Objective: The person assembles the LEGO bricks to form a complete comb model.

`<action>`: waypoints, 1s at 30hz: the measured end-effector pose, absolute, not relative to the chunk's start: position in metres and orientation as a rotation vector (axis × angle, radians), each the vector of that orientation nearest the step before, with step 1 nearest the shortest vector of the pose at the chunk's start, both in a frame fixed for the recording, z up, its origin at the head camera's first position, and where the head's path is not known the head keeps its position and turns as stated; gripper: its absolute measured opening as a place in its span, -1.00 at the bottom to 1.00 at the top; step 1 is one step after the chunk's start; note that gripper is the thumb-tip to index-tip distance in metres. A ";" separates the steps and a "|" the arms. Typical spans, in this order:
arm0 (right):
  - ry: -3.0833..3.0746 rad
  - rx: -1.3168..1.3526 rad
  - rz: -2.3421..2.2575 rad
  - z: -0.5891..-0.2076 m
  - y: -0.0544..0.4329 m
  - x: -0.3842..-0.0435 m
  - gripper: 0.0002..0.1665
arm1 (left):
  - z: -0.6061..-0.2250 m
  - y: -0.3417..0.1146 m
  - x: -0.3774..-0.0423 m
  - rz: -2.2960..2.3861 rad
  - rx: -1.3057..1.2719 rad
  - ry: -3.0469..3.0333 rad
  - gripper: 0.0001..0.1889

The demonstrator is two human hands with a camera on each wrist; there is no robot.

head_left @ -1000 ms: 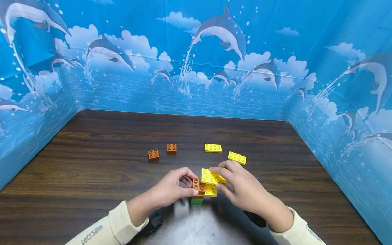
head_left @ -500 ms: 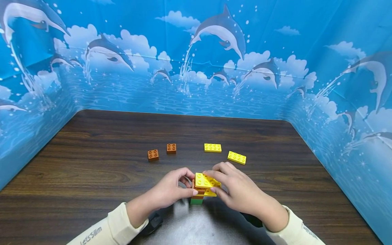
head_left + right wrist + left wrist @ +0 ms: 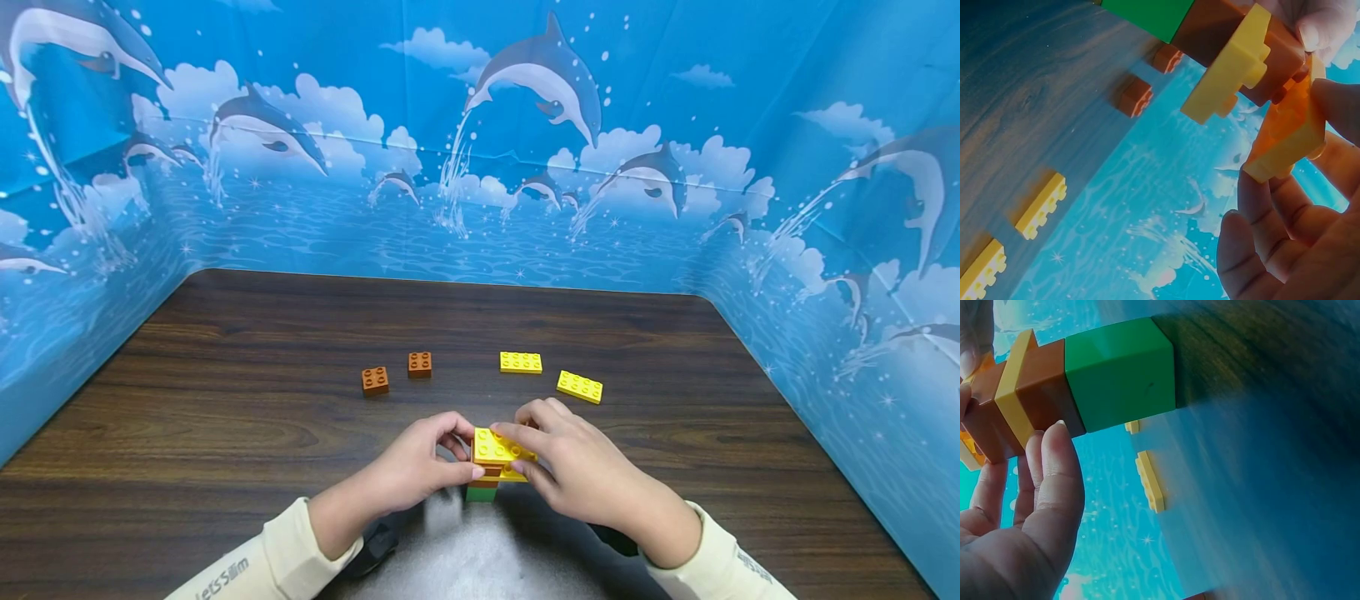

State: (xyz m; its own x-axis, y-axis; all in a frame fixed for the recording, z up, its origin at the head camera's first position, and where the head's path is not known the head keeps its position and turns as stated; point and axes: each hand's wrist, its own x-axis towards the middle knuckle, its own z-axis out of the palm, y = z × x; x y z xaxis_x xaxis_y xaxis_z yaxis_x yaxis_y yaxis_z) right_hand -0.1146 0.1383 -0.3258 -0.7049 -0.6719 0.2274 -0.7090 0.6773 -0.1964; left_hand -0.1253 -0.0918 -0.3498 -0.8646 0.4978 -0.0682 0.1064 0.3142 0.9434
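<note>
A small upright stack stands on the table: a green block (image 3: 1122, 372) at the bottom, a brown brick (image 3: 1047, 381), a thin yellow brick (image 3: 1225, 72) jutting out to the right, then an upper brown brick (image 3: 990, 415). My left hand (image 3: 420, 462) grips the upper brown brick between thumb and fingers. Another thin yellow brick (image 3: 490, 450) lies over the top, pinched by my right hand (image 3: 581, 467). In the right wrist view it sits tilted, with some brown studs showing beneath its edge.
Two loose brown bricks, one left (image 3: 375, 380) and one right (image 3: 420, 365), lie beyond the left hand. Two thin yellow bricks, one farther back (image 3: 521, 362) and one nearer (image 3: 580, 387), lie beyond the right. A dolphin-print curtain (image 3: 480, 208) borders the dark wooden table (image 3: 225, 400).
My right hand has moved left and slightly down, bringing its yellow brick from beside and above onto the upper brown brick. The left hand has kept its grip in place.
</note>
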 end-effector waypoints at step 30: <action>-2.706 1.203 0.309 -0.322 0.133 -0.114 -0.51 | -0.349 -0.093 -0.125 1.568 0.593 2.255 -0.63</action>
